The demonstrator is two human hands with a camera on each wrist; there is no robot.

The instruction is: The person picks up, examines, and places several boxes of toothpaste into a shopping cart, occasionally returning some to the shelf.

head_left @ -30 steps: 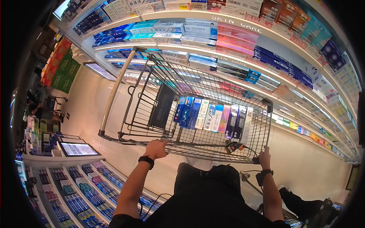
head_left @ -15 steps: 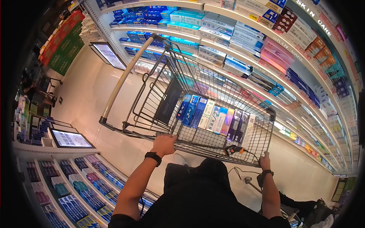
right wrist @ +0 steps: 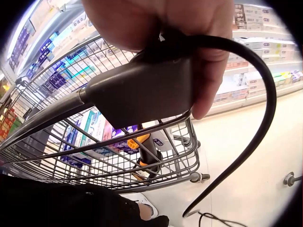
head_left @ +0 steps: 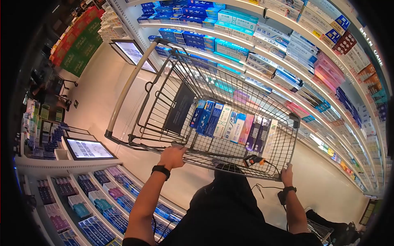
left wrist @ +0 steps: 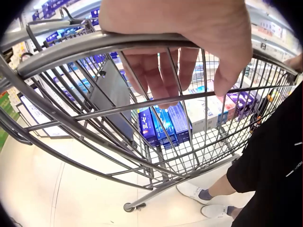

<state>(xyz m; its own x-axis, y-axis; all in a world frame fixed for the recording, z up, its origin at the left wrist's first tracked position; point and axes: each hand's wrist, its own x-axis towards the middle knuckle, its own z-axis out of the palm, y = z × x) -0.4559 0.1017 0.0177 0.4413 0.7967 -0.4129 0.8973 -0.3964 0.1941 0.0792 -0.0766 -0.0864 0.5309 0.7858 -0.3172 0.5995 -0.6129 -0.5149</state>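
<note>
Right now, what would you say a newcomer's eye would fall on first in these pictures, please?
Most likely the wire shopping cart across the middle of the head view, with a row of colourful boxes lined up inside. The person's left hand hooks over its near side, and the right hand holds its near right corner. Beyond it, lit, packed shelves sweep across the upper right.
</note>
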